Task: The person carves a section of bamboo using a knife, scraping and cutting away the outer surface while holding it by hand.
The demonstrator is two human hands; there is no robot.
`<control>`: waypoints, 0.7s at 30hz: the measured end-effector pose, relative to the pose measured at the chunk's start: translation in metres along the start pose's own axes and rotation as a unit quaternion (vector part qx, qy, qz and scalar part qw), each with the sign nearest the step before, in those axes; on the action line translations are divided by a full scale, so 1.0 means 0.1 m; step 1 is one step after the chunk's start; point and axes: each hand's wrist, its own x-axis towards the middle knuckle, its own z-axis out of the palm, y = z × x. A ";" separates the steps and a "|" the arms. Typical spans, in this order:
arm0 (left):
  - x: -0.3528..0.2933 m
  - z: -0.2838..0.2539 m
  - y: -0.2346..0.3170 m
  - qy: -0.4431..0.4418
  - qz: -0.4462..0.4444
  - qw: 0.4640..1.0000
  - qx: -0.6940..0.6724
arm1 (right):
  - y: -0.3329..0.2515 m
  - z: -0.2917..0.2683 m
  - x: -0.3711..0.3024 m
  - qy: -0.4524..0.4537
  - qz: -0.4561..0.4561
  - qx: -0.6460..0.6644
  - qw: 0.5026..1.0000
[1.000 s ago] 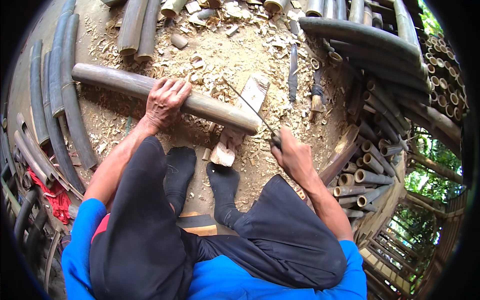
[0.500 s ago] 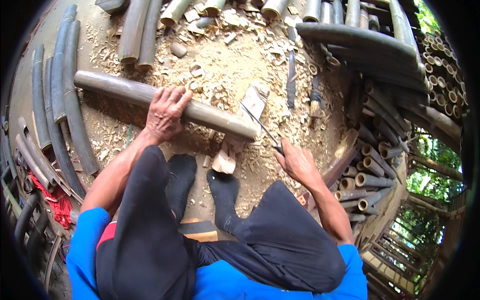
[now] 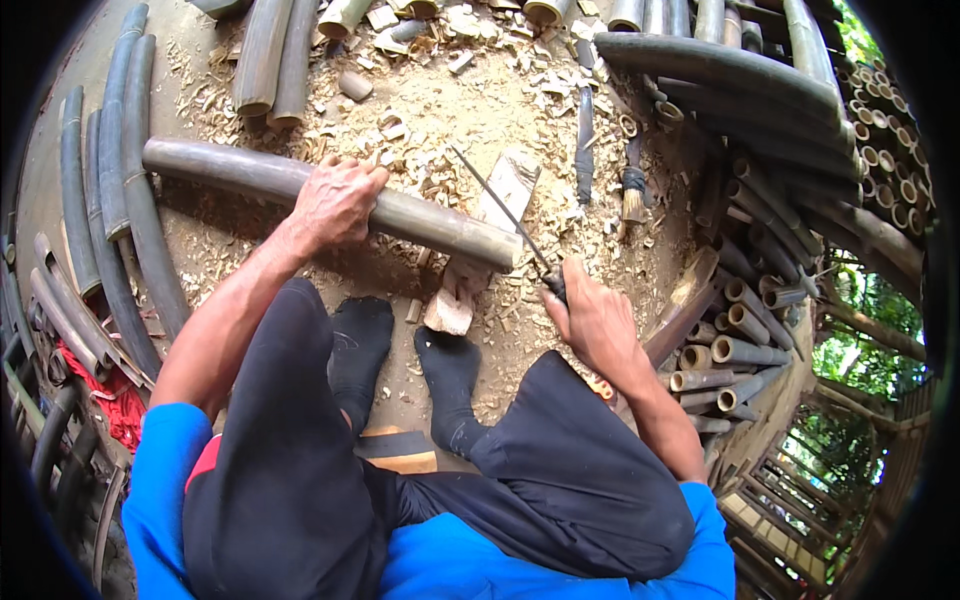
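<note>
A long grey-brown bamboo tube (image 3: pixel 440 222) lies slanted before my knees, its right end resting over a pale wooden block (image 3: pixel 450 312). My left hand (image 3: pixel 338 203) is wrapped over the tube near its middle. In my right hand (image 3: pixel 598 318) is the dark handle of a knife with a long, thin blade (image 3: pixel 492 192). The blade slants up and left, passing over or just beside the tube's right end; whether it touches cannot be told. Beyond the tube, a pale chopped piece of wood (image 3: pixel 516 180) lies among shavings.
A dark long tool (image 3: pixel 584 150) and a brush (image 3: pixel 633 195) lie beyond on the shavings. Bamboo lengths (image 3: pixel 115 150) line the left side, near a red cloth (image 3: pixel 118 410). Cut tubes (image 3: pixel 745 350) are heaped at right. My feet in dark socks (image 3: pixel 450 385) stand close to the block.
The knife has moved forward and left, so more of its blade reaches beyond the tube. My right hand has shifted slightly; my left hand stays on the tube.
</note>
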 end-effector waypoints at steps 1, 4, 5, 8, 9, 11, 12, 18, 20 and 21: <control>-0.01 0.01 0.01 0.017 0.005 1.000 0.007 | -0.12 -0.09 0.01 0.069 -0.029 0.028 0.997; -0.05 0.02 0.06 0.042 0.017 0.999 0.018 | -0.08 -0.03 0.05 0.229 -0.168 0.081 0.955; -0.03 0.01 0.07 0.052 0.024 0.998 0.023 | 0.06 0.13 0.05 0.169 -0.118 0.071 0.976; 0.02 0.06 0.10 0.090 0.032 0.995 0.029 | 0.41 0.46 0.04 0.016 0.017 -0.047 0.999; 0.00 0.10 0.09 0.101 0.023 0.994 0.042 | 0.41 0.35 0.03 -0.020 0.042 -0.054 0.997; -0.07 0.14 0.15 0.077 0.022 0.996 0.034 | 0.30 0.20 0.04 -0.016 0.024 -0.018 0.999; -0.20 0.20 0.13 0.110 0.018 0.993 0.037 | 0.01 0.02 0.13 -0.002 0.033 0.037 0.999; -0.11 0.22 0.12 0.208 0.032 0.976 0.057 | 0.17 0.33 0.01 0.155 -0.083 0.050 0.983; -0.03 0.24 0.15 0.240 0.042 0.968 0.066 | 0.60 0.64 -0.01 -0.053 0.074 -0.061 0.994; -0.03 0.23 0.10 0.244 0.037 0.966 0.074 | 0.54 0.54 -0.01 -0.061 0.076 -0.055 0.994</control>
